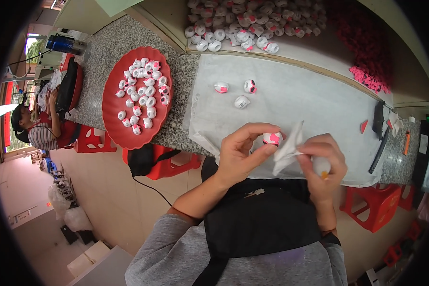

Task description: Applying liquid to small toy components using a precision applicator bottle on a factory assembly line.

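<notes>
My left hand [237, 155] pinches a small white-and-pink figurine piece [272, 138] between thumb and fingertips. Beside it, my right hand [330, 155] is closed on a crumpled white cloth [288, 151], whose loose end hangs between the two hands. Tucked in the right palm is a rounded white object [321, 165] with a yellow-orange tip; its kind is unclear. Farther off on the white sheet [291, 95] lie three similar pieces: one on the left [221, 87], one on the right [250, 86] and one nearer me [242, 102].
A scalloped red tray [112, 90] with many such pieces stands at left on the speckled worktop [124, 35]. A shelf behind holds a heap of white pieces [252, 21] and small pink parts [364, 52]. Red stools [374, 205] stand below; another person [40, 133] works far left.
</notes>
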`<control>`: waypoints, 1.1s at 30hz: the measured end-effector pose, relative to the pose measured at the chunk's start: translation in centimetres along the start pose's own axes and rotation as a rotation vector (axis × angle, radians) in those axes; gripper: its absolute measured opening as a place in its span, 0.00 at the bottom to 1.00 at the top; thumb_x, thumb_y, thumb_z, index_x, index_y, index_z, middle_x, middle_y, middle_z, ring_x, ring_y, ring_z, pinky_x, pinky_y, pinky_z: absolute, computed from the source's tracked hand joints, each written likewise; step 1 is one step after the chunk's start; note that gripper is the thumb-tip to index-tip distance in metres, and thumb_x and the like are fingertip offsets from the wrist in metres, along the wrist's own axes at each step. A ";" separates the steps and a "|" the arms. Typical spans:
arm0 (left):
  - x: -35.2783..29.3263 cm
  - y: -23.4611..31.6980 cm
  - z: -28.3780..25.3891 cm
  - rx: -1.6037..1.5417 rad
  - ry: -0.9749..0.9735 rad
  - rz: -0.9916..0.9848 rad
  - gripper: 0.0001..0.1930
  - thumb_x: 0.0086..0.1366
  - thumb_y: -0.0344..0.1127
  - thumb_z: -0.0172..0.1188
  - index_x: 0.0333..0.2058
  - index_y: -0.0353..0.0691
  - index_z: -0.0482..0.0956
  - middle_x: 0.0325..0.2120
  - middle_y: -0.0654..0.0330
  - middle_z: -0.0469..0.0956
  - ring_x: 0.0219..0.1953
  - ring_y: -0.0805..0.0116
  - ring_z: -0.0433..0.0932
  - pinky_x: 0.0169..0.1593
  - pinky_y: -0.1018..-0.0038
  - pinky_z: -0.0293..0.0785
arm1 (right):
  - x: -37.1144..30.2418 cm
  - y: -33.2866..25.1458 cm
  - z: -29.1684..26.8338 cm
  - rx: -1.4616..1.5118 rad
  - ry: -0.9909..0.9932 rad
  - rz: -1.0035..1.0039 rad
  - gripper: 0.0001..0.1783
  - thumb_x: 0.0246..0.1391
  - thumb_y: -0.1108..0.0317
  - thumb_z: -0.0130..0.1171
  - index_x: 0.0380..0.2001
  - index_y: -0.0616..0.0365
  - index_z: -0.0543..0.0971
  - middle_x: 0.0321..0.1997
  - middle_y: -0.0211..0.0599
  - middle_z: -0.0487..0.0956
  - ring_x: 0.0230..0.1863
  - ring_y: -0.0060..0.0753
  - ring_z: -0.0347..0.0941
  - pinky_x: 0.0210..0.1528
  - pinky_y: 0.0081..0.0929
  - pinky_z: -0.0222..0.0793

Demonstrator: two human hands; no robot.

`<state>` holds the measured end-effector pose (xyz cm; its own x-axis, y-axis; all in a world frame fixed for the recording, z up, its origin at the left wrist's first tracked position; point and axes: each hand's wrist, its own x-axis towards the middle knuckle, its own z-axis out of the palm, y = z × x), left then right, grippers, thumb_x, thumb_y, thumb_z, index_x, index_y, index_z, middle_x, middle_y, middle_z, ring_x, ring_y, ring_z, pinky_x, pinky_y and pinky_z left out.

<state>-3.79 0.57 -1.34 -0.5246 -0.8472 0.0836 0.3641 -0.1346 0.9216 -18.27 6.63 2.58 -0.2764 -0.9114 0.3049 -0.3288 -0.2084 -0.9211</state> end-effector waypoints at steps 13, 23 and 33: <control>-0.4 0.0 -0.6 0.179 -0.006 0.108 0.14 0.48 0.19 0.49 0.37 0.29 0.67 0.35 0.52 0.70 0.39 0.67 0.68 0.44 0.75 0.62 | -0.3 0.6 2.5 -0.212 0.070 -0.229 0.11 0.28 0.86 0.54 0.21 0.63 0.73 0.21 0.38 0.71 0.20 0.25 0.66 0.21 0.15 0.59; 0.0 0.6 -1.4 0.115 0.066 0.051 0.11 0.52 0.24 0.48 0.36 0.29 0.65 0.31 0.52 0.70 0.36 0.68 0.69 0.41 0.74 0.63 | 0.1 2.6 -6.1 -0.555 0.405 0.065 0.14 0.38 0.80 0.51 0.34 0.64 0.70 0.31 0.33 0.69 0.20 0.15 0.57 0.19 0.10 0.51; 0.4 1.2 -2.0 0.163 0.082 0.084 0.09 0.52 0.26 0.48 0.33 0.30 0.66 0.28 0.53 0.70 0.32 0.69 0.68 0.38 0.75 0.64 | 0.4 1.9 -2.1 -0.175 0.102 0.133 0.14 0.31 0.82 0.55 0.28 0.62 0.72 0.27 0.33 0.69 0.25 0.19 0.60 0.26 0.12 0.54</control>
<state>-2.00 -0.92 -0.99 -0.4303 -0.8921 0.1378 0.2713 0.0178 0.9623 -20.88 6.59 1.43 -0.4144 -0.8845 0.2145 -0.4324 -0.0161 -0.9016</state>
